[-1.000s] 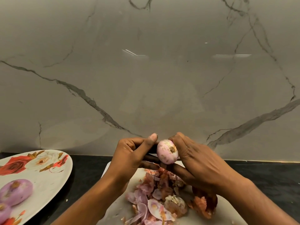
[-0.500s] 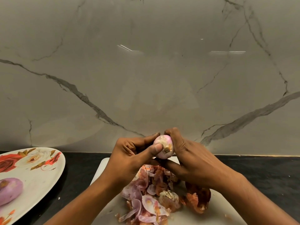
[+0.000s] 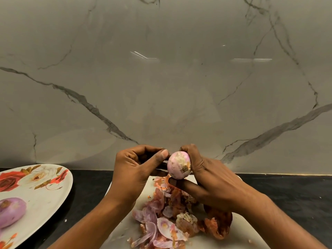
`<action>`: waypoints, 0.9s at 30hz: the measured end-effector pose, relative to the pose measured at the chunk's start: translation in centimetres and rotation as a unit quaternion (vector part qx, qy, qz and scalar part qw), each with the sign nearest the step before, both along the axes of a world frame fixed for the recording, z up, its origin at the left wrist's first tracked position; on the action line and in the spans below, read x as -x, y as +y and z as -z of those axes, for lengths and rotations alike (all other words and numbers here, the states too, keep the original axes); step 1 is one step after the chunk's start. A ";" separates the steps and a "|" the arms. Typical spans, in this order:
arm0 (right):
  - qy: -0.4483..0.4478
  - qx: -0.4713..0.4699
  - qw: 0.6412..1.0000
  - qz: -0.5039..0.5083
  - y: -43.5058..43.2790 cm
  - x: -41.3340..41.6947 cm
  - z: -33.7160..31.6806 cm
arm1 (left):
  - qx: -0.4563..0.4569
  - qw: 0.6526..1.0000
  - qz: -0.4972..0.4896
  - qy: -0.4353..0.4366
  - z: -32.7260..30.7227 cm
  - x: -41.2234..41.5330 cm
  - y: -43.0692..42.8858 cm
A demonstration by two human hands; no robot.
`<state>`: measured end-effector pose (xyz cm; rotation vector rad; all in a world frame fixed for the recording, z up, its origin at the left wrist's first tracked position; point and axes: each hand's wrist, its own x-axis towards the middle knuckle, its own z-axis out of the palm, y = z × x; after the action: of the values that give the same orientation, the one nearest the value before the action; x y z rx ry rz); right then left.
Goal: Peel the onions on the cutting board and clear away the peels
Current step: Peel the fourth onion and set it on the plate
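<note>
Left hand has drawn its thumb off the onion face to the left edge, thumb on forefinger; pinching peel or not, cannot tell. Right hand grips onion, lower centre, above cutting board and peels.

An onion sits between the left hand and the right hand, above the far edge of the cutting board. Below both hands, peels are heaped on the board, with a second onion under the right wrist. Well left of the left hand, a plate on the counter carries a third onion.
</note>
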<state>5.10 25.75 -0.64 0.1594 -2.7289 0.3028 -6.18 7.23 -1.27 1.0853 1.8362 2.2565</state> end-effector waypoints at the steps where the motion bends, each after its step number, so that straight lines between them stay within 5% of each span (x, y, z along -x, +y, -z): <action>1: -0.001 -0.008 1.000 0.003 0.0 0.0 0.0 | 0.000 1.000 -0.001 0.003 -0.1 -0.1 0.0; 8: -0.022 -0.046 0.999 -0.003 -0.2 -0.1 0.0 | 0.065 0.997 0.026 0.038 0.2 -0.5 0.2; 21: -0.018 -0.026 0.999 -0.002 -0.1 -0.3 -0.4 | 0.034 0.998 -0.036 -0.039 -0.8 0.8 -0.5; 27: -0.004 -0.016 1.000 -0.009 -0.2 -0.5 -0.6 | 0.103 0.993 0.051 0.001 -1.1 -0.8 0.1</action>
<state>5.63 25.56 -0.05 0.1925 -2.7423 0.2646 -5.38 7.29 -0.12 1.1176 1.9153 1.9599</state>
